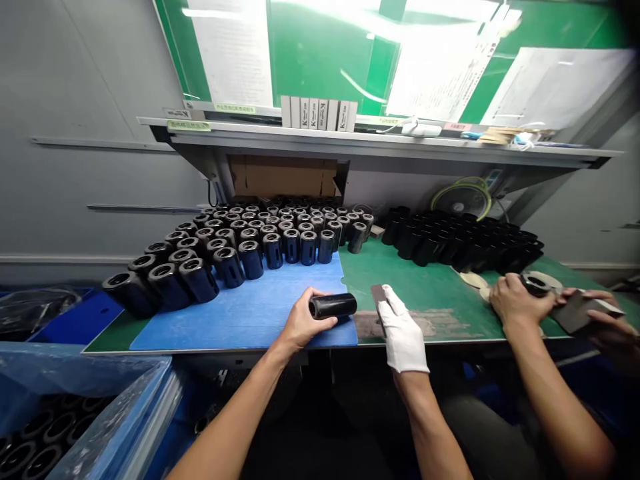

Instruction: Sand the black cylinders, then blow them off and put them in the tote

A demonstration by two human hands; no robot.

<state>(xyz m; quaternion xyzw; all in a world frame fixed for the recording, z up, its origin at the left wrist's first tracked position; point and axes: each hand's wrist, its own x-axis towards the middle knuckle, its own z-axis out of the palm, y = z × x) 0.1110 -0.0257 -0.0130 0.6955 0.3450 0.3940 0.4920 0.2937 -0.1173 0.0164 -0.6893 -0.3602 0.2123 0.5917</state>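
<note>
Left hand [303, 321] clamped on black cylinder [333, 307]; loose grip could drop it off blue mat [240, 313]. Gloved right hand [401, 328] pinching flat strip [378, 299].

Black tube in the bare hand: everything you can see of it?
A short black cylinder with a smooth, glossy surface that looks like coated metal or plastic, though the material can't be confirmed. The person's bare left hand grips it near one end, with the fingers wrapped over its top and the long axis lying roughly level. It sits over the blue mat; any contact with the mat can't be made out. Its end faces are not clearly visible, so a bore can't be confirmed.
</note>
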